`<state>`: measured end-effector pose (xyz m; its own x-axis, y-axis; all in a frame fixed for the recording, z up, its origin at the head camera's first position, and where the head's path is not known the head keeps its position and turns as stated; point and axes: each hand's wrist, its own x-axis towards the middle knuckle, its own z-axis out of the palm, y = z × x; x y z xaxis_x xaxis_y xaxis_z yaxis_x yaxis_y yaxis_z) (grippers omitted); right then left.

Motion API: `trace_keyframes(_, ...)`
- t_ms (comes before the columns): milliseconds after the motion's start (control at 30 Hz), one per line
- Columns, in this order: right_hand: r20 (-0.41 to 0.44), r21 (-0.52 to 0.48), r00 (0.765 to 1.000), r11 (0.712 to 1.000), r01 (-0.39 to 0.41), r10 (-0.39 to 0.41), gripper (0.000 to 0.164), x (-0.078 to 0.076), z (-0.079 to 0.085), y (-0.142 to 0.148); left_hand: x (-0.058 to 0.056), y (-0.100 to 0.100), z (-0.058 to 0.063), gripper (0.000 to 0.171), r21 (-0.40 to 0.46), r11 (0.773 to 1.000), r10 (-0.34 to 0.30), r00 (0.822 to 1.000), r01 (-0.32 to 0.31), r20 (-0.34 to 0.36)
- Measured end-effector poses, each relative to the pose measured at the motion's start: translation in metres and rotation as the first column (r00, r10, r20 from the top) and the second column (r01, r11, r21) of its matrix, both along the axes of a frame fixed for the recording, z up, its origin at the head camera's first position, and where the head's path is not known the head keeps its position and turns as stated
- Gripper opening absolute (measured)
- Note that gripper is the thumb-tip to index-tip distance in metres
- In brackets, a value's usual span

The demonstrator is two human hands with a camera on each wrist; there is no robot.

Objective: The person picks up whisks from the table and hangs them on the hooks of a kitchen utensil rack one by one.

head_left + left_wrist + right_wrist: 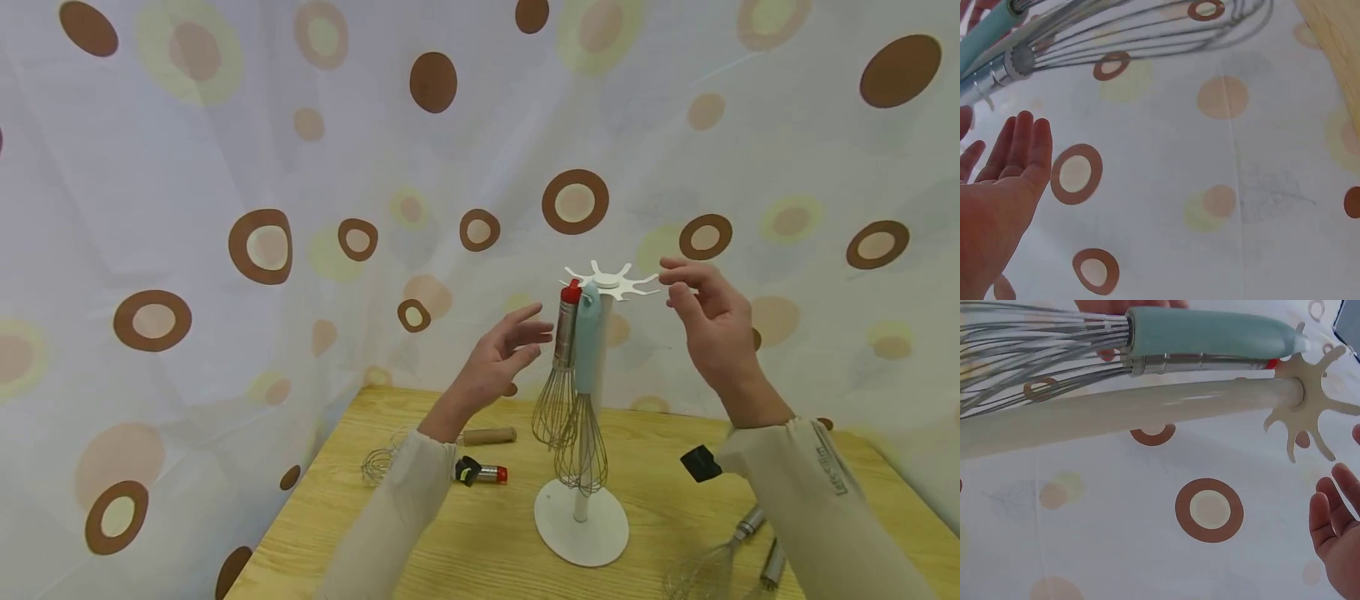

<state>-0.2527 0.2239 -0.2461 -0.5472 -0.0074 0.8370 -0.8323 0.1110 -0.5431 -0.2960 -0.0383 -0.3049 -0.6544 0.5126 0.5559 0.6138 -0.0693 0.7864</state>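
A white stand (pixel 581 533) with a round base and a hooked top (pixel 1316 394) rises from the wooden table. From its hooks hang a whisk with a mint-green handle (pixel 588 342) and a whisk with a metal handle and red end (pixel 564 333). My left hand (pixel 498 358) is just left of the red-ended whisk, fingers extended and holding nothing. On the other side, my right hand (pixel 712 325) is raised beside the hooked top, fingers loosely bent, apart from it. The left wrist view shows the left palm (pixel 1004 181) below the whisks.
Left on the table lie a wooden-handled whisk (pixel 487 436) and another red-ended whisk (pixel 491 474), partly behind the left sleeve. Two metal-handled whisks (pixel 750 523) lie at the front right, near the right sleeve. A dotted curtain (pixel 450 167) hangs close behind the table (pixel 315 533).
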Motion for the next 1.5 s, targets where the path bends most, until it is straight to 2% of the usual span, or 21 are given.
trace_keyframes(133,-0.052,0.098,0.994,0.990,0.102,-0.097,0.017,0.008,0.003,-0.007,-0.006,-0.022,-0.022,0.045,-0.070,0.996,0.056,0.998,-0.054,0.029)
trace_keyframes(233,-0.046,0.151,0.978,0.967,0.206,-0.202,0.015,0.011,0.005,-0.009,-0.004,-0.038,-0.038,0.041,-0.221,0.971,0.100,0.993,-0.085,0.055)
trace_keyframes(367,0.024,0.166,0.963,0.951,0.261,-0.268,0.018,0.014,0.006,-0.009,-0.008,-0.055,-0.074,0.035,-0.450,0.891,0.103,0.991,-0.055,0.082)
trace_keyframes(500,0.097,0.173,0.947,0.942,0.287,-0.306,0.019,0.015,0.009,-0.010,-0.019,-0.064,-0.120,0.034,-0.585,0.811,0.064,0.994,-0.003,0.084)
trace_keyframes(567,0.133,0.174,0.936,0.938,0.300,-0.325,0.020,0.015,0.011,-0.010,-0.022,-0.066,-0.136,0.036,-0.637,0.771,0.049,0.997,0.003,0.065)
trace_keyframes(667,0.176,0.182,0.923,0.932,0.312,-0.343,0.022,0.016,0.012,-0.011,-0.023,-0.067,-0.152,0.038,-0.709,0.705,0.049,0.999,-0.024,0.014)
trace_keyframes(733,0.190,0.185,0.921,0.933,0.308,-0.341,0.022,0.016,0.011,-0.010,-0.023,-0.068,-0.159,0.039,-0.733,0.678,0.061,0.998,-0.050,-0.011)
trace_keyframes(800,0.195,0.179,0.925,0.939,0.294,-0.327,0.021,0.016,0.010,-0.009,-0.024,-0.068,-0.163,0.040,-0.746,0.661,0.083,0.996,-0.076,-0.028)
trace_keyframes(933,0.191,0.136,0.943,0.959,0.250,-0.273,0.016,0.015,0.008,-0.007,-0.027,-0.069,-0.168,0.042,-0.756,0.647,0.116,0.993,-0.099,-0.032)
trace_keyframes(1167,0.193,0.046,0.965,0.984,0.170,-0.176,0.011,0.014,0.007,-0.007,-0.035,-0.068,-0.180,0.046,-0.784,0.603,0.140,0.987,-0.146,-0.076)
trace_keyframes(1300,0.200,0.009,0.970,0.990,0.143,-0.142,0.010,0.014,0.009,-0.007,-0.037,-0.067,-0.185,0.044,-0.773,0.601,0.122,0.979,-0.205,-0.165)
trace_keyframes(1367,0.200,-0.001,0.971,0.991,0.132,-0.129,0.011,0.012,0.009,-0.007,-0.038,-0.067,-0.187,0.040,-0.767,0.592,0.102,0.967,-0.247,-0.233)
trace_keyframes(1500,0.199,-0.048,0.979,0.997,0.055,-0.045,0.013,0.008,0.007,-0.004,-0.037,-0.067,-0.189,0.034,-0.764,0.570,0.059,0.943,-0.301,-0.328)
